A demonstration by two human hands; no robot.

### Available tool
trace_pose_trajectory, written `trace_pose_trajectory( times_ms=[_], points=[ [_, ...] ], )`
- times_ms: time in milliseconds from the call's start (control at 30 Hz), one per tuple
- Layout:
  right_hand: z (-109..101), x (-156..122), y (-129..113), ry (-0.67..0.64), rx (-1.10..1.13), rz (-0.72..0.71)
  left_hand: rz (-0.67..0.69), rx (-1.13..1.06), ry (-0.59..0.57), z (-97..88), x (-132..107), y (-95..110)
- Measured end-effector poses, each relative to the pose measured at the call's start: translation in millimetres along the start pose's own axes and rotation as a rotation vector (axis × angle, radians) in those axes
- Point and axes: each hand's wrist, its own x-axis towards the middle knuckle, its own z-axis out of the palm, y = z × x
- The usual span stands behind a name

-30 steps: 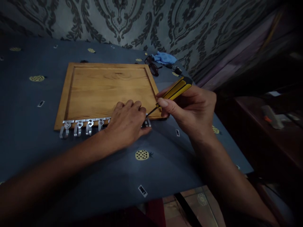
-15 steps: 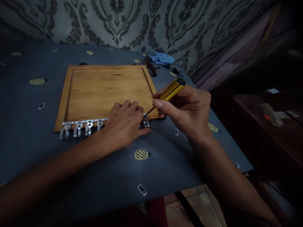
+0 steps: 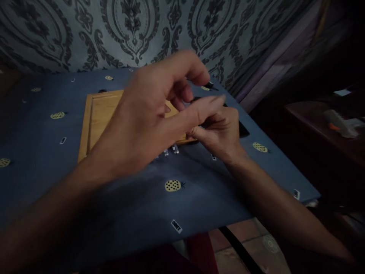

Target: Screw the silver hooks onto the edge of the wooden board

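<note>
My left hand (image 3: 159, 110) is lifted off the table and hangs blurred in front of the camera. Its fingers are apart and loosely bent, with nothing in them. It hides much of the wooden board (image 3: 98, 116). Behind it, my right hand (image 3: 219, 133) stays at the board's near right corner with its fingers pinched. Only a dark end of the screwdriver (image 3: 242, 130) sticks out past that hand. Two metal hooks (image 3: 171, 150) of the hook rail show at the board's near edge; the others are hidden.
A blue cloth with pineapple prints (image 3: 172, 185) covers the table, whose near edge (image 3: 199, 228) drops to a tiled floor. A patterned wall (image 3: 128, 34) stands behind. At the right is a dark wooden shelf (image 3: 327, 133) with small items.
My left hand has left the hook rail and risen toward the camera, opening. The view has shifted slightly. My right hand keeps its place at the board's corner.
</note>
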Motion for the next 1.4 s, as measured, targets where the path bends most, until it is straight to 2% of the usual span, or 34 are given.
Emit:
trace_pose_trajectory(
  times_ms=[167,333,467,600,700,967,1200,1400],
  points=[
    [-1.0,-0.8,3.3,-0.004,-0.028,-0.003,0.026,0.059,-0.025,13.3,9.2,2.0],
    [-4.9,-4.0,7.3,-0.011,-0.061,-0.007,0.044,0.072,-0.035,18.2,10.0,-0.9],
    [-16.0,-17.2,17.5,-0.179,-0.103,0.004,0.029,0.08,-0.015,19.8,11.2,-8.8],
    [-25.3,-34.3,29.1,-0.402,-0.302,-0.004,0.221,-0.068,0.069,23.3,13.9,-25.2],
    [-26.1,-39.9,33.3,-0.487,-0.389,-0.038,0.26,-0.125,0.077,24.8,14.8,-31.4],
    [-21.9,-39.5,36.9,-0.531,-0.434,-0.052,0.228,-0.101,0.067,23.2,16.3,-27.7],
    [-21.6,-41.2,42.7,-0.537,-0.438,-0.074,0.151,-0.29,0.035,22.9,15.3,-25.0],
    [-22.3,-40.1,41.3,-0.555,-0.444,-0.051,0.107,-0.302,0.028,22.6,15.9,-22.0]
  ],
)
